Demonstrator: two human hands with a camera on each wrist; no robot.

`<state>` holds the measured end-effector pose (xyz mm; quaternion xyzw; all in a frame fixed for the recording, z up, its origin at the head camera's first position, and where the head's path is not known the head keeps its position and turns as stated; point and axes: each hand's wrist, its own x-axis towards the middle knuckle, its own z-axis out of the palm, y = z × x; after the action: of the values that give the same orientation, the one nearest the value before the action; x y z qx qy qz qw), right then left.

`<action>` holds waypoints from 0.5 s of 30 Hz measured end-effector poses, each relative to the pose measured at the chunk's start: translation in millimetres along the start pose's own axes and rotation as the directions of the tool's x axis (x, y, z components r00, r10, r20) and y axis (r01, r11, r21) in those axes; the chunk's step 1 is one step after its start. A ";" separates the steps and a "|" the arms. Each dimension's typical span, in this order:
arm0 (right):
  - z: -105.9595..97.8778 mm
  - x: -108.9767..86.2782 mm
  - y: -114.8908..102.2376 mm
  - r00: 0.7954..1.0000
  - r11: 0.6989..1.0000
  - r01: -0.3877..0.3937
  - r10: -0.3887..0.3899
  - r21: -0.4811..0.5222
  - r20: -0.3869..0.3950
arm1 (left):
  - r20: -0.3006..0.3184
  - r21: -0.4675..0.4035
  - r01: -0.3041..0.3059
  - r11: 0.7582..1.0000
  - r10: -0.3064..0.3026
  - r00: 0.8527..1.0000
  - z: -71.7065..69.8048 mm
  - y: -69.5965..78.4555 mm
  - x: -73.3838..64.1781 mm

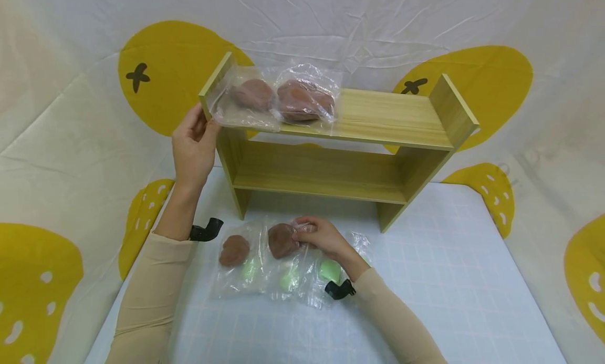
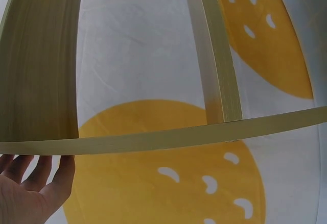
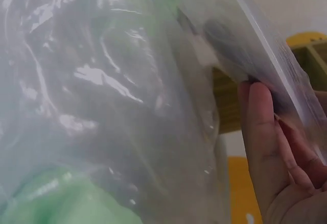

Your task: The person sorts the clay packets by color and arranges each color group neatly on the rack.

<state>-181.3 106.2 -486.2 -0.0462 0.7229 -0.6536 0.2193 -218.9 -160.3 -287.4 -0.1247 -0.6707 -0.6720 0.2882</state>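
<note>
A two-tier wooden shelf (image 1: 321,167) stands on the table. My left hand (image 1: 194,143) holds the front edge of its left side panel, the thumb at the front. In the left wrist view the fingertips (image 2: 64,165) touch the panel's outer face; the thumb is hidden. My right hand (image 1: 323,238) pinches the edge of a clear plastic bag (image 1: 282,240) with a reddish-brown lump inside. In the right wrist view the clear film (image 3: 117,96) fills much of the picture, with a green lump (image 3: 71,201) low down.
Two clear bags with reddish-brown lumps (image 1: 304,101) lie on the left of the top board (image 1: 387,114). Left of my right hand lies another bagged brown lump (image 1: 234,250). A bagged green lump (image 1: 330,270) sits beside my right wrist. Patterned cloth hangs behind.
</note>
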 end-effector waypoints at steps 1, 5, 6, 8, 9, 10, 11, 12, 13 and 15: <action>-2.6 -1.3 -0.2 1.000 1.000 0.009 -0.009 0.007 -0.011 | 0.000 0.000 -0.002 1.000 0.002 1.000 -0.1 -0.1 0.1; -13.0 -5.1 0.4 0.998 0.999 0.041 -0.039 0.032 -0.050 | 0.003 -0.001 -0.010 1.000 0.010 1.000 0.1 -0.9 0.2; -15.6 -6.4 0.1 0.997 0.998 0.050 -0.047 0.036 -0.058 | 0.004 -0.001 -0.011 1.000 0.011 1.000 0.1 -1.1 0.2; -20.5 -9.3 -1.1 0.996 0.997 0.066 -0.062 0.050 -0.069 | 0.003 -0.001 -0.011 1.000 0.011 1.000 0.1 -1.3 0.2; -23.0 -10.8 -1.8 0.995 0.996 0.075 -0.070 0.056 -0.074 | 0.002 -0.001 -0.011 1.000 0.011 1.000 0.0 -1.3 0.2; -25.5 -12.4 -2.5 0.994 0.994 0.084 -0.079 0.063 -0.078 | 0.001 -0.003 -0.010 1.000 0.010 1.000 0.0 -1.3 0.2; -27.9 -14.1 -3.2 0.993 0.993 0.096 -0.090 0.071 -0.079 | 0.000 -0.004 -0.008 1.000 0.008 1.000 -0.1 -1.3 0.2; -29.9 -16.0 -4.3 0.992 0.991 0.106 -0.099 0.078 -0.079 | 0.001 -0.004 -0.007 1.000 0.007 1.000 -0.1 -1.1 0.0; -31.8 -18.0 -6.0 0.991 0.989 0.118 -0.111 0.089 -0.080 | 0.002 -0.003 -0.007 1.000 0.007 1.000 -0.2 -0.9 0.0; -35.4 -22.1 -9.8 0.987 0.984 0.148 -0.140 0.100 -0.081 | 0.005 -0.003 -0.009 1.000 0.009 1.000 -0.2 -0.3 -0.3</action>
<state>-176.9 145.4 -469.3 -0.0624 0.6898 -0.7062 0.1468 -218.8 -160.5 -287.7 -0.1296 -0.6698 -0.6715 0.2894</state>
